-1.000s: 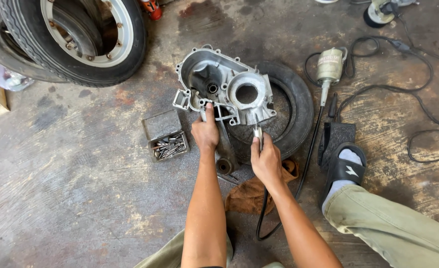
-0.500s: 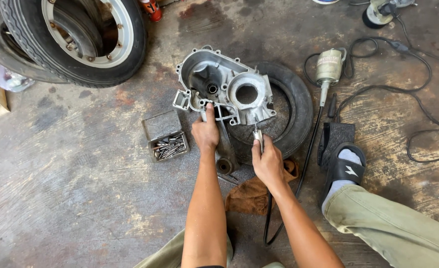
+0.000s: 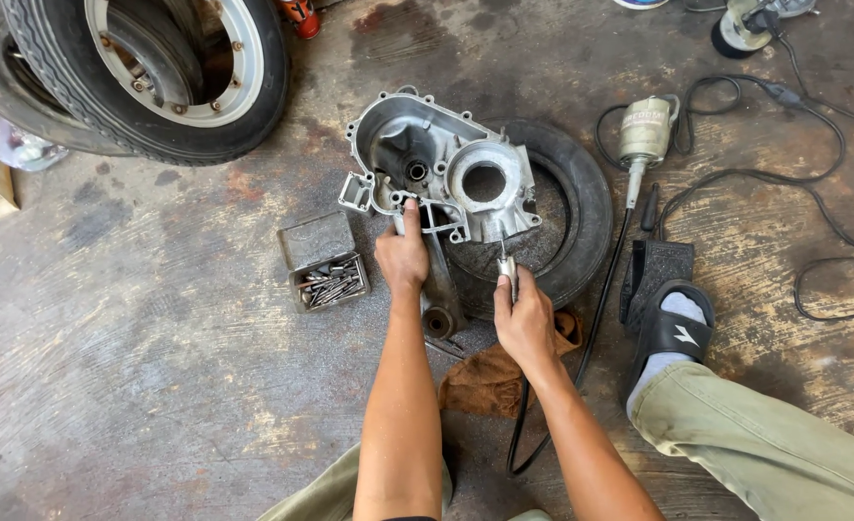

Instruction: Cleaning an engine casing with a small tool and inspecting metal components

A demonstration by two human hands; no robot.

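Observation:
A grey metal engine casing [image 3: 427, 164] lies across a small black tyre [image 3: 572, 207] on the concrete floor. My left hand [image 3: 403, 256] grips the casing's near edge, thumb up against it. My right hand [image 3: 523, 314] is shut on a slim rotary tool handpiece [image 3: 507, 270], its tip touching the casing's lower right edge. A black flexible shaft [image 3: 591, 357] runs from the handpiece back toward my body and up to a motor unit [image 3: 644, 130].
An open metal box of bits [image 3: 326, 280] sits left of my left hand. A brown rag [image 3: 480, 381] lies under my right wrist. My sandalled foot [image 3: 673, 328] rests on a black pedal [image 3: 654, 270]. A large wheel [image 3: 147, 68] stands top left; cables [image 3: 813, 145] trail right.
Both hands have stayed in place on the casing and the tool. The shaft loop below my right arm has shifted slightly.

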